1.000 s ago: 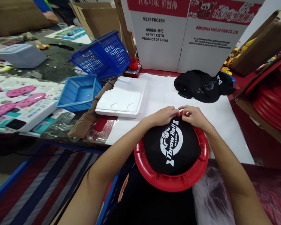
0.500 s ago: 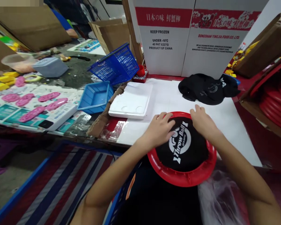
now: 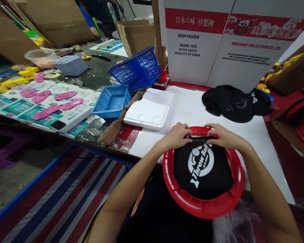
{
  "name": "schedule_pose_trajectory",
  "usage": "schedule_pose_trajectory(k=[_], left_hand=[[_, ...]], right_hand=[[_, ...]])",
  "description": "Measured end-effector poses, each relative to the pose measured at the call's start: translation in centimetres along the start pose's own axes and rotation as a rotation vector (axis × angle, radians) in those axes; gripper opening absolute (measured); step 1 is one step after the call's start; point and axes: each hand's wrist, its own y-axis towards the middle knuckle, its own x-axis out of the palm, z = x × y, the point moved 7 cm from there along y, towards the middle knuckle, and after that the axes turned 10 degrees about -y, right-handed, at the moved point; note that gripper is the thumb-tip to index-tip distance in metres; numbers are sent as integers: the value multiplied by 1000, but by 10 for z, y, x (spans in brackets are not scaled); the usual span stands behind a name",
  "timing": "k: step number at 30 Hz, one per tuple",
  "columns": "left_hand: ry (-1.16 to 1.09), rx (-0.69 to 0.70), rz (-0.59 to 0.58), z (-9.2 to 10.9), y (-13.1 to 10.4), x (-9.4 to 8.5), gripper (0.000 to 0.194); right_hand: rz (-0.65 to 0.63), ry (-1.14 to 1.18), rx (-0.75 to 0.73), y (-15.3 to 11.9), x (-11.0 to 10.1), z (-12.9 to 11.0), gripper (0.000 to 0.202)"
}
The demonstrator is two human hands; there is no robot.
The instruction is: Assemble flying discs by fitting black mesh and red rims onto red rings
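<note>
Cloth (image 3: 218, 179), black, inside red ring (image 3: 205, 211): near side against it; far edge seemingly yet to be fastened. Left hand (image 3: 177, 135), right hand (image 3: 222, 135): both pinching far edge.

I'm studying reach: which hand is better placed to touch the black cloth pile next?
Probably the right hand: it is nearer the black cloth pile, though it and the left hand grip the printed fabric.

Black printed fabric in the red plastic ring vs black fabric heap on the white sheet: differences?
Pose: the black printed fabric is spread inside the red plastic ring; the black fabric heap lies bunched on the white sheet.
Print: the spread fabric's white "Throw Ball" logo reads clearly; the heap's markings don't.
Contact: left hand and right hand hold the spread fabric; neither touches the heap.
Shared: black with pale print.
</note>
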Motion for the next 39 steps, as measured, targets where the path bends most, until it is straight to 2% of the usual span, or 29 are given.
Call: schedule_pose_trajectory(k=[3, 6, 10, 14, 18, 24, 27, 30, 32, 34, 36, 39], left_hand=[[-284, -37, 37, -15, 0, -6, 9], [-446, -132, 37, -31, -2, -8, 12], [-516, -200, 2, -37, -3, -14, 14], [-548, -223, -35, -39, -1, -19, 16], [-427, -206, -43, -37, 1, -22, 16], [-102, -55, -105, -22, 4, -24, 22], [-56, -27, -131, -21, 7, -20, 24], [-24, 14, -131, -20, 4, -19, 27], [-11, 44, -116, -16, 0, -22, 27], [-14, 80, -76, -6, -4, -24, 27], [19, 131, -39, 9, -7, -22, 26], [190, 183, -103, 31, -7, -1, 24]], right_hand=[[19, 318, 42, -5, -3, 17, 25], [13, 471, 91, -8, 3, 27, 30], [18, 493, 84, -7, 5, 27, 29], [-1, 408, 94, -5, 7, 25, 25], [35, 284, 104, -6, 6, 19, 23], [123, 179, 125, -10, -3, 8, 21], [227, 175, 20, -8, -8, -6, 22], [162, 96, -108, -4, 7, -24, 30], [91, 37, -119, -3, 20, -30, 41], [78, 1, -115, -3, 27, -33, 46], [91, 3, -125, -4, 27, -34, 41], [97, 31, -150, -6, 25, -33, 26]])
